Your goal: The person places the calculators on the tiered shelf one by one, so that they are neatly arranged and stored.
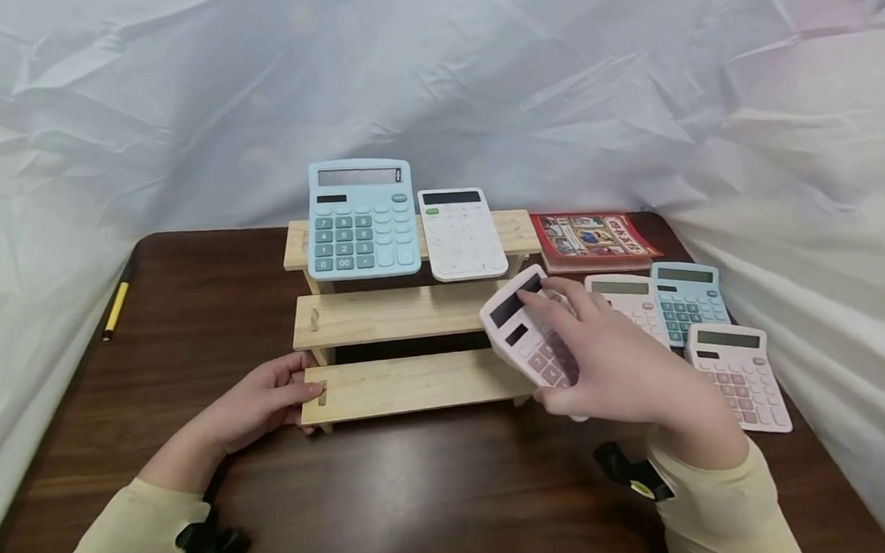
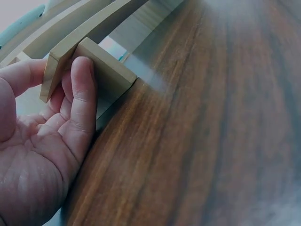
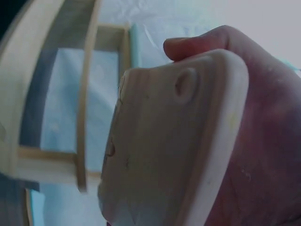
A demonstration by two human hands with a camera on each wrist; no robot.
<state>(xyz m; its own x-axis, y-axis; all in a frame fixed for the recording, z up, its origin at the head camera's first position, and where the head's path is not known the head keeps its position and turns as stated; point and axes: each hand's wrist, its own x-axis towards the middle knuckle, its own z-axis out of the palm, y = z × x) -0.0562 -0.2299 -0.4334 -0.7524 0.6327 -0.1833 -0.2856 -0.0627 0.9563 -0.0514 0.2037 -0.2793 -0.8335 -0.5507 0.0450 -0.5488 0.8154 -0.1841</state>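
A three-step wooden rack stands mid-table. My left hand pinches the left end of its lowest step, thumb on top and fingers beneath; the left wrist view shows the fingers curled around the board's end. In my right hand is a pink calculator, gripped by its edges and tilted, at the right end of the lower steps. Its pale back faces the right wrist camera. On the top step lean a large blue calculator and a smaller white calculator.
Right of the rack lie a pale pink calculator, partly behind my right hand, a blue calculator and another pink calculator. A red book lies at the back right. A yellow marker is at the left edge. White sheeting surrounds the table.
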